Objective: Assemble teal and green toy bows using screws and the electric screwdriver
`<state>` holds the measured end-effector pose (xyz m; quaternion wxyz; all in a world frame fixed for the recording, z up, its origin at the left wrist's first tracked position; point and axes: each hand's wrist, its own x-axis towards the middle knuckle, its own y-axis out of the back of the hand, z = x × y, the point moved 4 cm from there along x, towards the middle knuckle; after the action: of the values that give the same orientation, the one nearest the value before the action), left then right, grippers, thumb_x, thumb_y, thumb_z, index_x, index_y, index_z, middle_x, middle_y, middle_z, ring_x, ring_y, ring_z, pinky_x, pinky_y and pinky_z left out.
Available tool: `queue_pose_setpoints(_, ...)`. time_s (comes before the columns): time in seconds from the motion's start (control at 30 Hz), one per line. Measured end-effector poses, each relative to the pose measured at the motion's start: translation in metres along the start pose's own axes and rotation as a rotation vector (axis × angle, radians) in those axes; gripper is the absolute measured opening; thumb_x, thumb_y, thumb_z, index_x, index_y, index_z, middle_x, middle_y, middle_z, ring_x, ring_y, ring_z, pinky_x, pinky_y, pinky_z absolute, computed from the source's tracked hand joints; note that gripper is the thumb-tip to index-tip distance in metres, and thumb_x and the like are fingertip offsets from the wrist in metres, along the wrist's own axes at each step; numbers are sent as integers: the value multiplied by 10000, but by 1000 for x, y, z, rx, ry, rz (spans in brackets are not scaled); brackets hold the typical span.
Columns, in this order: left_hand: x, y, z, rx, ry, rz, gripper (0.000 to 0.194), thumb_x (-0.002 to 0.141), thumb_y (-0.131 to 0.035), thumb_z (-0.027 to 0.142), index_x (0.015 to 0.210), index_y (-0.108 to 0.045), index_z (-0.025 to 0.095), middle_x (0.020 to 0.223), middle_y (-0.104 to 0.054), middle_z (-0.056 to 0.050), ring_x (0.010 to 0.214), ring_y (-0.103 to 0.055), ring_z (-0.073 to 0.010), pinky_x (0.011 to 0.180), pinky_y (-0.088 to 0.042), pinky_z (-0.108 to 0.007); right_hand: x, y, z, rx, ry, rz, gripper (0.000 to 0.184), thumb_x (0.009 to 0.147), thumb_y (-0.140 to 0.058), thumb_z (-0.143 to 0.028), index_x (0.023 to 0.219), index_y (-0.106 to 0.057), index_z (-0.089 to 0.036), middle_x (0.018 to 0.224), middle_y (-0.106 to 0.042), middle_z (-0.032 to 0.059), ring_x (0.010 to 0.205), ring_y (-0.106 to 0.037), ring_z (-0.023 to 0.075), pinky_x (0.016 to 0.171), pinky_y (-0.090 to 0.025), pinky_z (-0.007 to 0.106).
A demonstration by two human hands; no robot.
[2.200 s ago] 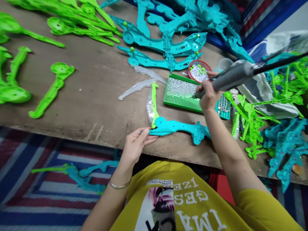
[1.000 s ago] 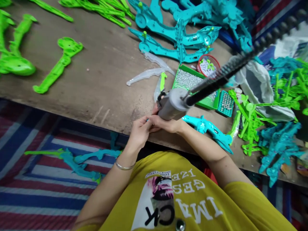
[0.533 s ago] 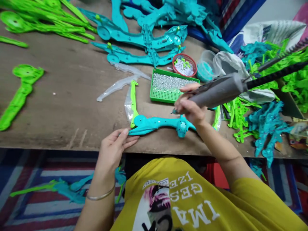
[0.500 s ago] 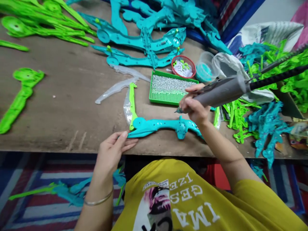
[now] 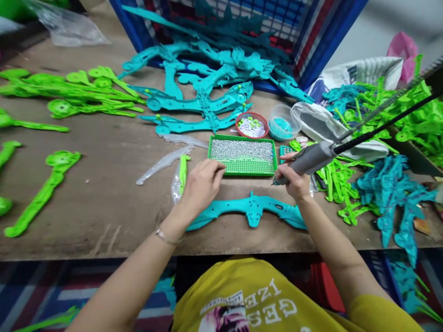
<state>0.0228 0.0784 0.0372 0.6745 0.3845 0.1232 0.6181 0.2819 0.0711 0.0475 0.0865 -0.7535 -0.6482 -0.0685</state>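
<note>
A teal plastic bow-shaped toy part [image 5: 254,210] lies flat near the table's front edge. My left hand [image 5: 200,184] rests on its left end, fingers curled down over it. My right hand [image 5: 294,180] is closed round a grey powered screwdriver [image 5: 313,158] with a black cable running up to the right; its tip points down just right of the green tray [image 5: 242,167] of small silver screws. A green strip part [image 5: 182,168] on a clear bag lies left of my left hand.
Teal bow parts [image 5: 200,99] are heaped at the back. Green parts [image 5: 79,94] lie at the left and green and teal ones at the right [image 5: 377,184]. A red basket [image 5: 252,125], a clear cup [image 5: 284,123] and clear blade pieces [image 5: 162,162] sit near the tray.
My head has tilted up, showing more of the table's back. My left hand moved up onto the teal part's left end. The screwdriver shifted right, beside the green tray.
</note>
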Motion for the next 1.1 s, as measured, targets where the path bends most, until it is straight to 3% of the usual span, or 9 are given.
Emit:
queue_pose_setpoints(0.1,55,-45,17,3,-177,-172,183,951,-498,241,950,-679,212,1005,-701,-105,1001,-613,-261,946,-459,-410,-7,11,-3,-10,9,8,254,766,-742,-323,959,-602,-234,542,-618,-83,496,-582,128,575,-506,294)
queue_pose_setpoints(0.17,84,-77,26,28,-224,-269,197,960,-497,230,999,-688,201,1047,-691,-111,1043,-600,-260,967,-452,-410,-11,20,-4,0,10,33,259,773,-746,-343,958,-601,-234,549,-614,-84,492,-576,128,578,-506,302)
queue_pose_setpoints(0.3,123,-130,37,114,-185,-393,280,907,-592,207,1172,-676,174,1136,-665,-117,1130,-595,-266,1019,-449,-403,-15,32,-4,-22,2,66,260,768,-756,-359,933,-596,-238,543,-601,-85,494,-584,138,576,-513,315)
queue_pose_setpoints(0.4,135,-151,39,155,-146,-437,369,822,-698,226,1184,-675,157,1176,-645,-130,1139,-602,-283,995,-468,-391,-16,35,-7,-19,7,64,250,768,-760,-354,931,-609,-239,540,-603,-82,487,-583,141,564,-515,318)
queue_pose_setpoints(0.77,131,-154,46,208,-45,-447,384,784,-698,249,1158,-672,164,1240,-615,-160,1161,-607,-342,1002,-450,-467,-11,37,-4,-14,-3,78,270,775,-762,-331,979,-608,-244,555,-619,-85,481,-584,130,562,-515,301)
queue_pose_setpoints(1.1,140,-155,43,82,31,-412,327,739,-704,201,1064,-677,180,1190,-677,-114,1125,-624,-292,944,-467,-406,-5,33,-2,-12,52,51,214,797,-741,-297,975,-650,-222,559,-622,-80,499,-598,116,557,-524,279)
